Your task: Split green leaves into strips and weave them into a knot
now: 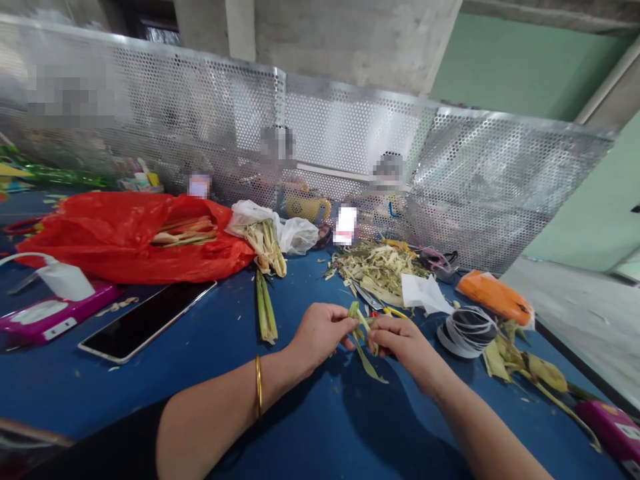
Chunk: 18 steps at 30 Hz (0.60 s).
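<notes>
Left hand [323, 333] and right hand [403, 343] both pinch the leaf [367, 361] above the bench [320, 427]. Its long axis slants, the loose tip pointing toward lower right. The propped phone [345, 225] appears blurred.

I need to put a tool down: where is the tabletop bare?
Bare blue tabletop lies between the forearms, and between the black-screened smartphone and the green stalks. Beyond the right hand it is crowded: pile of plant strips, white paper, white coil.
</notes>
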Tool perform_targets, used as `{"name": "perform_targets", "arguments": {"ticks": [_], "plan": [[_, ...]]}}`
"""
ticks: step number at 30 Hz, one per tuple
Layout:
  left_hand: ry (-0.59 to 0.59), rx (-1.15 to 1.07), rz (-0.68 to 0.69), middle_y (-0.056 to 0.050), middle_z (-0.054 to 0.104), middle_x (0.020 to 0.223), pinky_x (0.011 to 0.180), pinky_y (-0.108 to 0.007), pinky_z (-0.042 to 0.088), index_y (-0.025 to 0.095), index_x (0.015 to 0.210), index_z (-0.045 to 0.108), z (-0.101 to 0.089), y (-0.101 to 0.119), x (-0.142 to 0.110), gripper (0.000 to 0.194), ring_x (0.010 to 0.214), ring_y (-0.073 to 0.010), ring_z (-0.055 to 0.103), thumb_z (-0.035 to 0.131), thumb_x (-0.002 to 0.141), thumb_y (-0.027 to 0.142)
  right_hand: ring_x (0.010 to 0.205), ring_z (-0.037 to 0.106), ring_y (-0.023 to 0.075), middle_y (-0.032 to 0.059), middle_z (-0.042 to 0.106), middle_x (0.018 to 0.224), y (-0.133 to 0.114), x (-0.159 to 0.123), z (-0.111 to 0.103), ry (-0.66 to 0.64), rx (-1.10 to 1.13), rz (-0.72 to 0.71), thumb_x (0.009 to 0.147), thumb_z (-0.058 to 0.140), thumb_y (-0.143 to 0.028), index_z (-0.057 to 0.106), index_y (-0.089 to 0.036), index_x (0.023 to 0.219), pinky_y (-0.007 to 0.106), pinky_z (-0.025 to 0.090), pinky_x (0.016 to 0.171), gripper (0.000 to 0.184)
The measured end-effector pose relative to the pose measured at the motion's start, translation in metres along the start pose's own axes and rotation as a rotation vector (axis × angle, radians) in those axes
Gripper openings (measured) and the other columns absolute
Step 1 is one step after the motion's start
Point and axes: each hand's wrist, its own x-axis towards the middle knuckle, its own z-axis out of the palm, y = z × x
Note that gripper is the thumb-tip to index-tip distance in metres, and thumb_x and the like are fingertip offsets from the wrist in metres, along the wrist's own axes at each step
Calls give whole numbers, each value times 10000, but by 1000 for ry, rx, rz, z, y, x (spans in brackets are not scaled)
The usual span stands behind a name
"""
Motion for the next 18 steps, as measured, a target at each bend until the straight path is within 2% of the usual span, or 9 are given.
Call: {"name": "perform_targets", "arguments": {"ticks": [2,6,11,14,18], "plan": [[-10,34,12,7,590,475,400,-180,291,136,718,698,0,0,0,207,365,-70,430,556,761,280,518,426,97,-14,474,543,1,1,0,-4,-26,-20,712,523,-295,551,-164,503,227,331,516,249],[-29,121,70,11,595,483,457,-185,336,137,718,700,-1,-3,1,227,435,-95,511,531,760,282,529,431,101,-14,470,541,8,4,-1,-15,-108,-75,723,512,-294,556,-163,506,233,337,531,258],[-109,288,180,-2,660,591,532,-207,381,159,725,714,-1,-7,-1,255,544,-131,584,481,753,260,505,377,91,-29,434,530,13,4,-2,59,-219,-83,790,494,-326,529,-171,556,225,287,483,282],[-133,430,235,4,656,581,548,-207,368,179,673,707,-1,-6,-4,246,570,-137,579,469,726,215,458,339,76,-52,418,528,14,4,0,108,-132,-39,781,538,-378,505,-183,628,211,262,434,251],[-143,512,276,1,659,600,541,-205,340,193,665,705,-1,-2,-8,260,582,-133,566,465,752,246,429,378,72,-57,486,566,10,4,2,128,93,52,725,596,-427,538,-185,809,198,288,403,263]]}}
